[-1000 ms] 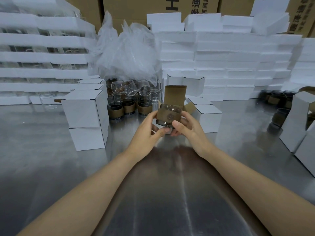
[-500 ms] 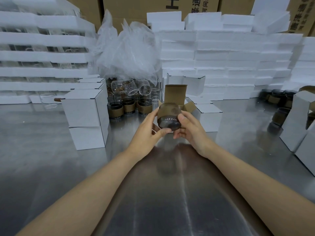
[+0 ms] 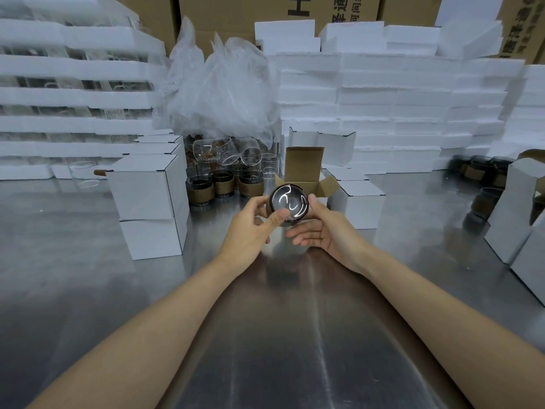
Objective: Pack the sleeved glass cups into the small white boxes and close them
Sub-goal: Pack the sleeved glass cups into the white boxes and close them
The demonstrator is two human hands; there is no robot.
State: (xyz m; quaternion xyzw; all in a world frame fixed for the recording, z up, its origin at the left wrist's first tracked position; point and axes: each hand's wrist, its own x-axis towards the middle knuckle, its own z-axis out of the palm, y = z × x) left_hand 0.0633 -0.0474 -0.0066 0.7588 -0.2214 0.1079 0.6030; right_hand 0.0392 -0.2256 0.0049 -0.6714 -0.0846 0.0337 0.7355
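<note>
Cup [image 3: 289,203] tipped, glass base showing.

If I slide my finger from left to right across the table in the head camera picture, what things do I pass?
Stack of two closed white boxes → cluster of sleeved cups → held cup → closed white box → dark cups → white boxes at the right edge.
</note>
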